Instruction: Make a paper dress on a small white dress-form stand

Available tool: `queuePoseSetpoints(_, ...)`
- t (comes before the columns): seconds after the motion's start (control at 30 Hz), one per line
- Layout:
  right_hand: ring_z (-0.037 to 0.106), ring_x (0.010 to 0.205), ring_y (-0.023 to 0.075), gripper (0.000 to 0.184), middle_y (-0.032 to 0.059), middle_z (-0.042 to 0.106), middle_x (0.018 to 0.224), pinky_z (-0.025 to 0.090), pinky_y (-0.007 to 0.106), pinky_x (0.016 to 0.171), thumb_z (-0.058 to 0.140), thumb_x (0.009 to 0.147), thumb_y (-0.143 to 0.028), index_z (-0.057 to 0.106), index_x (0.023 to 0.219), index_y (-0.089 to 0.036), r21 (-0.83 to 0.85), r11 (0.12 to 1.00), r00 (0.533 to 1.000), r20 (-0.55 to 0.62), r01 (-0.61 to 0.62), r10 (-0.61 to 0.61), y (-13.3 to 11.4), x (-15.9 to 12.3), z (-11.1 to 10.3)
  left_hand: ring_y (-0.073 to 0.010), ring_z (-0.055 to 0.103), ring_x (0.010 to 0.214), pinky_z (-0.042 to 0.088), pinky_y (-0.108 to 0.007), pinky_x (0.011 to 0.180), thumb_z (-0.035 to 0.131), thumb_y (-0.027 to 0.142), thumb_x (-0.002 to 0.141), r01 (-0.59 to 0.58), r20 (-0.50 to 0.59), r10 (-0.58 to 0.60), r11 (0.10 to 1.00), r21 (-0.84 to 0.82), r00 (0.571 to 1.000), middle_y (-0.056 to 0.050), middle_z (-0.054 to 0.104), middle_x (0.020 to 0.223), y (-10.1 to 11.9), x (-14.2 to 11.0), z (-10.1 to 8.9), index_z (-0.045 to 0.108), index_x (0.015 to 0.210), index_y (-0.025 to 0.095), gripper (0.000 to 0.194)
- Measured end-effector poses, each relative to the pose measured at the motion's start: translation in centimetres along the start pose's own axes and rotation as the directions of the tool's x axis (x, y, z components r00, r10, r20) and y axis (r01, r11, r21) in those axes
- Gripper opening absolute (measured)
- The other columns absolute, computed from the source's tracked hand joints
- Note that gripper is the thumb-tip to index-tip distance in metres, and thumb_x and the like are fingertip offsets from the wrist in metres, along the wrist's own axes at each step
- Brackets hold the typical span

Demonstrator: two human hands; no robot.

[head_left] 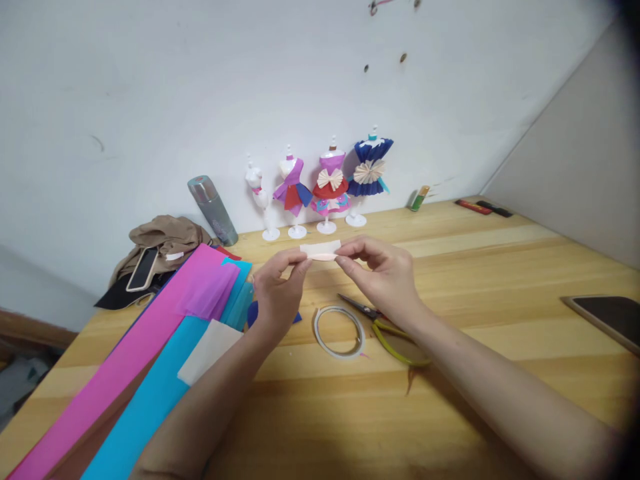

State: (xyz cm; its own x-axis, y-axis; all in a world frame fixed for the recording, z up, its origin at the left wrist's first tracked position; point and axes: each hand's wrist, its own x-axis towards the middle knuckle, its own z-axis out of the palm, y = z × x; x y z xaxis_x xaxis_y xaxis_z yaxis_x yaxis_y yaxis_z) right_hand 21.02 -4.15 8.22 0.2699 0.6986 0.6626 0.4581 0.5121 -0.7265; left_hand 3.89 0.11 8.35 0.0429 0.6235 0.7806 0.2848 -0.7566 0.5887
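Observation:
A small strip of cream paper [321, 251] with a folded lower edge is stretched between my two hands, raised above the table. My left hand [280, 287] pinches its left end between thumb and fingers. At the right end, my right hand [383, 270] pinches it the same way. Below the hands lies a roll of narrow white tape [317, 333]. Scissors with yellow-green handles [393, 343] rest beside the roll, partly hidden by my right wrist. A scrap of dark blue paper [297, 318] shows behind my left hand.
Long sheets of pink [135, 353] and blue paper [145, 393] cover the table's left side, with a cream piece [210, 350] on top. Several small dress forms [330, 183] stand along the wall, beside a thermos [214, 212]. A phone [143, 269] lies on a cap; a glue stick [419, 199] stands right.

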Motion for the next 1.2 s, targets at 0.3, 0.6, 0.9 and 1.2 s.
queuePoseSetpoints(0.3, 0.068, 0.063, 0.0216, 0.007, 0.0012, 0.074, 0.071, 0.056, 0.038, 0.061, 0.073, 0.081, -0.027, 0.070, 0.075, -0.029, 0.050, 0.997, 0.998, -0.001, -0.058, 0.058, -0.1, 0.1, 0.0, -0.0168, 0.076, 0.073, 0.063, -0.028, 0.073, 0.074, 0.018, 0.081, 0.060, 0.015, -0.059, 0.997, -0.040, 0.998, -0.002, 0.081, 0.080, 0.2, 0.1, 0.0, 0.077, 0.075, 0.022, 0.008)
queuePoseSetpoints(0.6, 0.067, 0.069, 0.0197, 0.011, 0.0016, 0.075, 0.078, 0.056, 0.037, 0.066, 0.066, 0.089, -0.024, 0.075, 0.086, -0.029, -0.034, 0.996, 0.996, 0.045, 0.083, -0.081, -0.7, 0.2, -0.3, -0.0169, 0.077, 0.075, 0.063, -0.028, 0.073, 0.071, 0.015, 0.085, -0.076, 0.034, 0.076, 0.997, -0.002, 0.997, -0.002, 0.081, 0.081, 0.0, 0.2, -0.2, 0.079, 0.080, 0.023, 0.012)
queuePoseSetpoints(0.9, 0.072, 0.082, 0.0227, 0.020, 0.0042, 0.078, 0.089, 0.058, 0.040, 0.075, 0.061, 0.094, -0.019, 0.078, 0.098, -0.031, -0.103, 0.974, 0.979, 0.054, 0.201, -0.197, -0.6, 0.0, -0.1, -0.0207, 0.079, 0.085, 0.065, -0.034, 0.081, 0.071, 0.018, 0.089, -0.177, 0.046, 0.173, 0.981, 0.083, 0.984, -0.005, 0.083, 0.090, -1.1, 0.1, -0.2, 0.083, 0.094, 0.023, 0.013)
queuePoseSetpoints(1.2, 0.072, 0.080, 0.0238, 0.019, 0.0044, 0.077, 0.089, 0.059, 0.041, 0.074, 0.062, 0.095, -0.020, 0.077, 0.096, -0.031, -0.125, 0.973, 0.981, 0.036, 0.192, -0.189, -0.5, -0.1, 0.0, -0.0205, 0.079, 0.087, 0.064, -0.035, 0.088, 0.070, 0.016, 0.091, -0.275, 0.019, 0.275, 0.953, 0.126, 0.961, -0.004, 0.083, 0.089, -1.1, -0.1, 0.0, 0.081, 0.093, 0.022, 0.012)
